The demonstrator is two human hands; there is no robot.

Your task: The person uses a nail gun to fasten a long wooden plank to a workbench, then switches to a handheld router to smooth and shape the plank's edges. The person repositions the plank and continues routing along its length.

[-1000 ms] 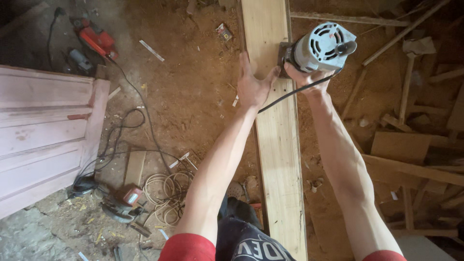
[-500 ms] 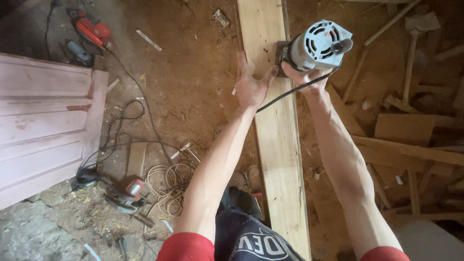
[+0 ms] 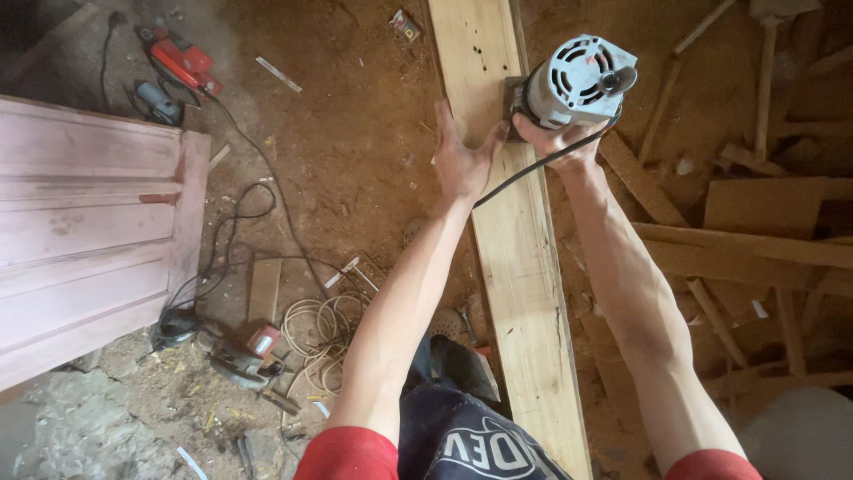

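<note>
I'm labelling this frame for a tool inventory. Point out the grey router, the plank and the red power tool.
grey router (image 3: 579, 82), head view, motor housing.
plank (image 3: 524, 293), head view, bare top face.
red power tool (image 3: 182, 58), head view, red body.

A grey, vented electric router (image 3: 577, 82) stood upright on a long pale plank (image 3: 520, 267), near its far end, its black cord (image 3: 533, 169) trailing back across the plank's right edge.

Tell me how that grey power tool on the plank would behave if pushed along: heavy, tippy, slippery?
The grey power tool has a bulky motor housing on a small base, so it is probably top-heavy and apt to tip. It looks dense for its size. The plank is smooth, so it should slide, though the black cord may drag. The right hand grips it; the left hand steadies.
</note>
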